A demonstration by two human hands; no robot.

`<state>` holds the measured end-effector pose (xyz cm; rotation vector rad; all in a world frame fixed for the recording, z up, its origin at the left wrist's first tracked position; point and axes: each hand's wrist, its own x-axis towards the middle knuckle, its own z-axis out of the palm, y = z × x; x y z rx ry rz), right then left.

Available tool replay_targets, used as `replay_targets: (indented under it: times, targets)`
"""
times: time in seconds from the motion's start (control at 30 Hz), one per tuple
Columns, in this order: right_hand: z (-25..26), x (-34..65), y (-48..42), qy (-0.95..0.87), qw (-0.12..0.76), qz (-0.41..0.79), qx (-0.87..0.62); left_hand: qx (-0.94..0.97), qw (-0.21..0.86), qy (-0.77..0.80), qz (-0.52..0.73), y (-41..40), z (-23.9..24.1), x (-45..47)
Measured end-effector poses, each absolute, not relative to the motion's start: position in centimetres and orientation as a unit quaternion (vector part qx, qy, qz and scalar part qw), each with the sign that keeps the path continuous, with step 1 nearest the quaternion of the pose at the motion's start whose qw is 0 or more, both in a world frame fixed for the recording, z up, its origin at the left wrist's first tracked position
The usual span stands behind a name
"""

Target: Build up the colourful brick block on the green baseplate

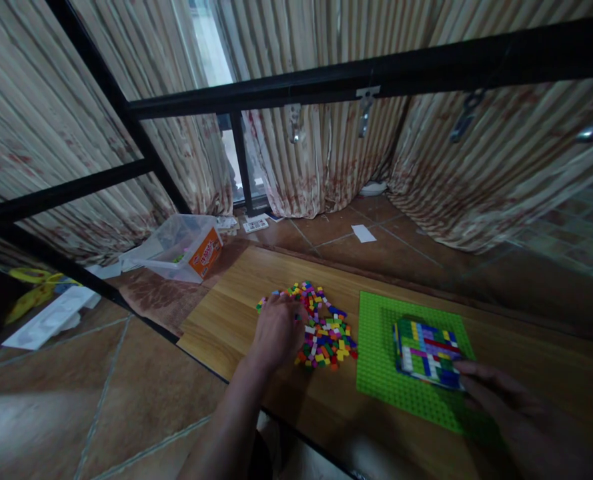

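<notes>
A pile of small multicoloured toy bricks lies loose on the wooden tabletop. My left hand reaches over the pile's left side, fingers bent down among the bricks and thumb apart; its fingertips are partly hidden. To the right, a green studded baseplate carries a low, blocky build of mixed-colour bricks. At the build's right front corner is my right hand, its thumb and forefinger closed on the edge. Whether it also holds a loose brick cannot be made out.
A clear plastic box with an orange label stands on the floor beyond the wooden table. Black metal bars cross in front of striped curtains. A white tray and paper lie on the tiles.
</notes>
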<state>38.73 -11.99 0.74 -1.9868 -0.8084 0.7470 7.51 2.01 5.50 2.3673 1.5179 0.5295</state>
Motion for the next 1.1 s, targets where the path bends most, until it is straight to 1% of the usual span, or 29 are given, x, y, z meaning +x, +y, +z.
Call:
replay_targets:
  times: [0.1,0.33,0.63,0.83,0.97,1.1]
  targets:
    - [1.1,38.5,-11.9,-0.337,0.420,0.288,-0.792,0.837,0.118,0.515,0.138,1.6,5.2,7.3]
    - [1.6,38.0,-12.0,-0.349,0.429,0.273,-0.787,0.848,0.097,0.514,0.083,1.6,4.8,8.3]
    - [1.4,38.1,-11.7,-0.331,0.426,0.289,-0.791,0.869,0.079,0.482,0.081,2.3,4.4,8.1]
    - [1.2,37.9,-11.8,-0.349,0.463,0.294,-0.760,0.877,0.040,0.468,0.103,1.8,4.7,8.0]
    - [1.7,37.5,-11.7,-0.358,0.480,0.306,-0.740,0.865,0.073,0.481,0.122,2.3,4.9,7.4]
    - [2.0,37.4,-11.6,-0.359,0.514,0.310,-0.715,0.819,0.168,0.521,0.172,2.8,5.9,7.6]
